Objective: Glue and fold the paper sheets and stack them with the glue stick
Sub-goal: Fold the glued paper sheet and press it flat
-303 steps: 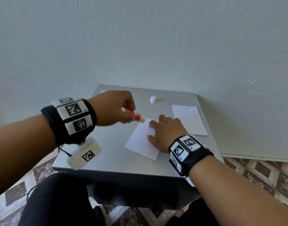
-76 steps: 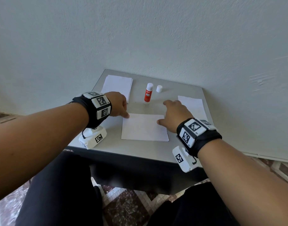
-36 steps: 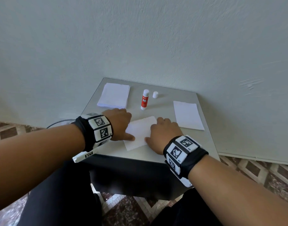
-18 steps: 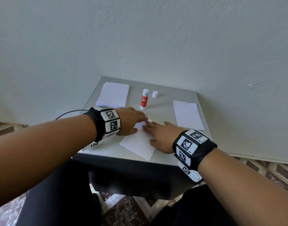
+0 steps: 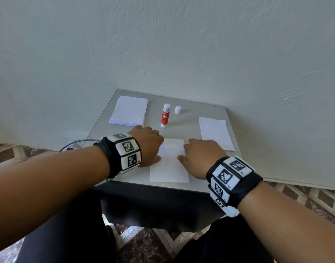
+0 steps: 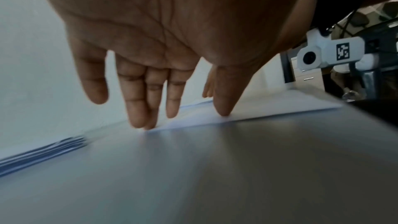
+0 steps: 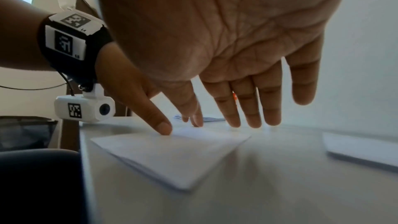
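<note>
The sheet (image 5: 168, 162) now lies squared at the near edge, apparently folded — left hand (image 5: 146, 145) and right hand (image 5: 200, 155) press it with flat, straight fingers; stacking comes next.

Eight seconds back the left hand (image 5: 146, 144) gripped the glue stick (image 5: 165, 115) over the sheet; the stick now stands upright beside its cap (image 5: 178, 109). The folded sheet (image 5: 169, 164), lying askew half a second ago, sits square to the counter's (image 5: 125, 179) near edge, with the left hand and right hand (image 5: 201, 156) flat on its sides.
</note>
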